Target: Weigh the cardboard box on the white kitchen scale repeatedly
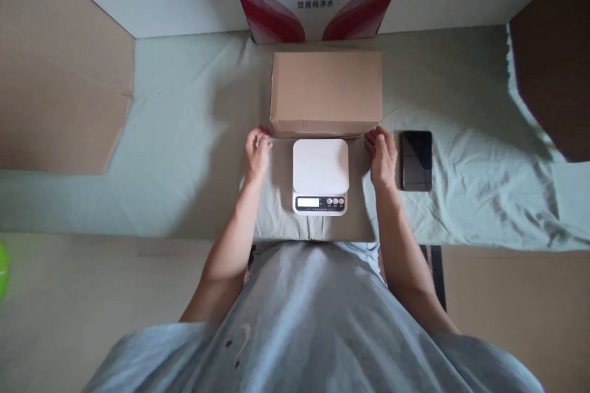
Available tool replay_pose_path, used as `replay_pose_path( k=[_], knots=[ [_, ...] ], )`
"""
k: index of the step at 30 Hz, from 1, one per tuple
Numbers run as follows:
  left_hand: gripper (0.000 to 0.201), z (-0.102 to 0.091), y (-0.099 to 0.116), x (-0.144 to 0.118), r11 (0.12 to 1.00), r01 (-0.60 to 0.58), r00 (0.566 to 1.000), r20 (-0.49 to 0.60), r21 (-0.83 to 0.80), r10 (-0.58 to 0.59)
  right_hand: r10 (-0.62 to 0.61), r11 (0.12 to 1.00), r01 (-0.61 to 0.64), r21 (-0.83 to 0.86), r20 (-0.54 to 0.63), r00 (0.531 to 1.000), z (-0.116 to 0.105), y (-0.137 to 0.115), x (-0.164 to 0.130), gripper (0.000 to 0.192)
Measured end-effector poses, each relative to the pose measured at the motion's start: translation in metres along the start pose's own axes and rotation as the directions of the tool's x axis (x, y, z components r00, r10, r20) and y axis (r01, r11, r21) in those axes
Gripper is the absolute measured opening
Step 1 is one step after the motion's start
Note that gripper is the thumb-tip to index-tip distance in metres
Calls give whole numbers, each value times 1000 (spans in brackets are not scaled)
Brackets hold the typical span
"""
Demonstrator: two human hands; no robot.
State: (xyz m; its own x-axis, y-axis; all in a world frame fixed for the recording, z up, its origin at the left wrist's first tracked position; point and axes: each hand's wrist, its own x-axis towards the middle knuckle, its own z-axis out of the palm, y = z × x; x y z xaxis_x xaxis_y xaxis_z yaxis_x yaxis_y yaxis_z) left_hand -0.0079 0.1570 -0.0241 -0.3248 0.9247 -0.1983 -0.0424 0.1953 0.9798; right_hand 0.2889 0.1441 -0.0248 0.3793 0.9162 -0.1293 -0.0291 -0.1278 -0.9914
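Observation:
A white digital kitchen scale (pixel 321 167) sits on the green cloth directly in front of me, its small display lit but too faint to read. Nothing rests on its platform. Just behind it is a closed brown cardboard box (pixel 326 87). My left hand (pixel 257 152) lies by the box's front left corner, fingers loosely bent and holding nothing. By the front right corner is my right hand (pixel 382 156), also without anything in it, its fingers half curled. Whether the fingertips touch the box, I cannot tell.
A black phone (pixel 416 161) lies right of my right hand. At the back stands a large red-and-white carton (pixel 318 6) against the wall. Cardboard panels stand at the left (pixel 64 73) and right (pixel 557 67). The cloth-covered surface (pixel 175 110) ends close to my body.

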Motion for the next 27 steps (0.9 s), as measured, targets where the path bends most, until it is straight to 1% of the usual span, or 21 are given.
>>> replay_pose_path(
  k=[3,7,10,14,16,18,20,23,25,27],
  knots=[
    [32,4,4,-2,999,43,996,-76,-13,-44,1,1000,-1,9,-3,1000,0,-1,-1,56],
    [32,5,14,-5,997,80,994,-75,13,-79,-11,1000,11,-14,-13,1000,0,-5,-1,51],
    [44,4,20,-3,995,97,995,-14,15,-96,4,1000,-4,4,5,1000,3,-10,1,49],
    [59,13,27,5,997,82,990,115,-10,-81,22,996,-32,84,121,992,17,-18,9,55],
    [62,20,35,7,998,69,988,136,0,-68,10,997,-22,78,150,989,25,-25,13,58],
    [64,26,46,6,999,34,990,135,3,-34,-35,998,28,48,154,988,29,-34,15,60],
    [63,26,60,-2,999,-30,989,143,-14,32,-100,995,99,15,143,985,26,-47,12,61],
    [62,18,80,-25,990,-138,975,168,-40,142,-158,987,161,-8,138,978,14,-68,-4,64],
    [59,9,87,-45,984,-173,969,173,-41,178,-150,988,151,-1,149,978,3,-78,-23,65],
    [55,-2,87,-67,985,-171,969,174,-28,174,-120,993,121,2,159,980,-6,-81,-44,65]
  ],
)
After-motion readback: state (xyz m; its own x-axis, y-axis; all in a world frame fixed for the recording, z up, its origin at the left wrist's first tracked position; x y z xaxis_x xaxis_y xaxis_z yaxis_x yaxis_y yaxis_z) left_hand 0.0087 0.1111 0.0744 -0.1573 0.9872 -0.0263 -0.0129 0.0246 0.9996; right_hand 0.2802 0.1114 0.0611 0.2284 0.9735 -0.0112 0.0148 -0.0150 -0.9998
